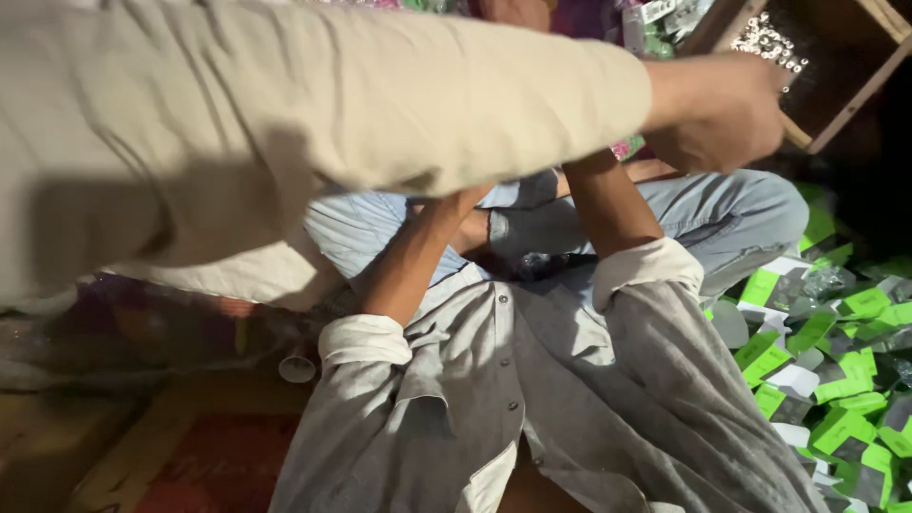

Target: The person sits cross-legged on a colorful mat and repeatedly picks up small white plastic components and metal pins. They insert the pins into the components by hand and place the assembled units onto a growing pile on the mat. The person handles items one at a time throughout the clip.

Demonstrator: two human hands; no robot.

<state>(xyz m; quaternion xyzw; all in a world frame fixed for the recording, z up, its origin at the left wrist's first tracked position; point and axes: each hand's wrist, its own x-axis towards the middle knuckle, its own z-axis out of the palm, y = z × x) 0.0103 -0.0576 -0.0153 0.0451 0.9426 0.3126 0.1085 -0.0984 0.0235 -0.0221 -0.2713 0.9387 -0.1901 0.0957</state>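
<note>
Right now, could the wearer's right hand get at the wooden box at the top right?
Probably not easily. Another person's beige sleeve lies across above the right forearm, hiding the right hand, and that person's hand already sits at the open side of the wooden box.

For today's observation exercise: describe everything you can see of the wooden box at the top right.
The wooden box sits at the upper right corner, tilted diagonally and partly cut off by the frame. Its plain light-brown plank walls enclose a dark interior. A cluster of small shiny silver pieces lies along its left wall. A co-worker's hand, at the end of a beige sleeve, reaches beside it.
</note>
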